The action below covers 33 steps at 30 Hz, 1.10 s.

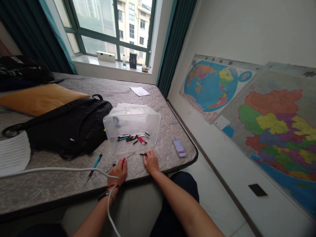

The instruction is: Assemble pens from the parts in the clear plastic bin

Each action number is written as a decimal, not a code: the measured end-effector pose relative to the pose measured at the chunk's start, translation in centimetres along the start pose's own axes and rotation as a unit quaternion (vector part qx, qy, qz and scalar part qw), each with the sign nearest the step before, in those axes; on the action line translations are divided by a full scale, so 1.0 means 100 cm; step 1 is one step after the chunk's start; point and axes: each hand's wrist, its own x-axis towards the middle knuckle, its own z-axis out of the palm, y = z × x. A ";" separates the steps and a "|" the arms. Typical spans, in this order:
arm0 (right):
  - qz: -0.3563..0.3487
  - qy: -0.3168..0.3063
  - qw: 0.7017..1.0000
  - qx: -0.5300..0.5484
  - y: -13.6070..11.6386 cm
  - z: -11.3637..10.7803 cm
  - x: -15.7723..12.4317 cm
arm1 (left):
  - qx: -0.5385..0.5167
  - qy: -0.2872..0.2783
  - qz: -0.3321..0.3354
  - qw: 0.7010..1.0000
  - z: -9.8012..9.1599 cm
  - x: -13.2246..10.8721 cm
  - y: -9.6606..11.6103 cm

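My left hand [117, 172] is closed at the front edge of the mattress, with a small red pen piece [123, 161] showing at its fingertips. To its right, my right hand [151, 162] pinches a short black pen piece [142, 154]. Small shiny metallic bits [129, 156] lie near the left fingers, too small to make out. Beyond both hands, a clear plastic box [156, 131] lies with its opening towards me. Several black, red and teal pens [130, 138] are heaped inside it. A teal-and-black pen [95, 165] rests left of my left hand.
A white cable [59, 169] crosses the mattress [61, 191] and hangs over my left wrist. Left of the box lie a black backpack [71, 128], an orange envelope [44, 97] and a printed sheet [14, 153]. A blurred-out item [179, 148] lies near the right edge.
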 end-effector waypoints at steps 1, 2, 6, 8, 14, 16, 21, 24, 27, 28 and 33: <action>-0.001 -0.002 1.000 0.000 0.000 0.000 0.000 | -0.001 0.002 0.001 1.000 0.000 0.000 0.000; -0.001 -0.004 1.000 0.001 0.000 -0.001 0.000 | -0.002 0.004 0.001 1.000 0.000 0.000 0.000; -0.001 -0.009 1.000 0.011 0.001 -0.002 0.001 | -0.010 0.005 0.003 1.000 -0.001 0.000 0.001; 0.001 -0.009 1.000 0.014 0.001 -0.002 0.001 | -0.011 0.001 -0.001 1.000 -0.002 0.000 0.001; 0.005 -0.004 1.000 0.023 0.001 -0.002 0.000 | -0.010 -0.001 0.002 1.000 -0.001 0.000 0.001; 0.004 -0.005 1.000 0.025 0.001 -0.002 0.000 | -0.008 0.003 0.000 1.000 -0.001 0.000 0.001; 0.011 -0.002 1.000 0.027 0.001 -0.002 0.000 | -0.020 0.002 0.007 1.000 -0.004 -0.002 0.000; 0.013 -0.001 0.999 0.033 0.001 -0.002 0.000 | -0.038 0.003 -0.001 0.999 -0.005 -0.002 0.000; 0.005 -0.011 0.999 0.036 0.002 -0.003 0.001 | -0.051 0.002 -0.010 0.999 -0.005 -0.002 -0.001; 0.002 -0.013 0.999 0.035 0.002 -0.003 0.001 | -0.053 0.002 -0.010 0.999 -0.005 -0.002 -0.001; -0.002 -0.009 1.000 0.028 0.002 -0.002 0.000 | -0.062 0.005 -0.014 0.998 -0.005 -0.003 -0.001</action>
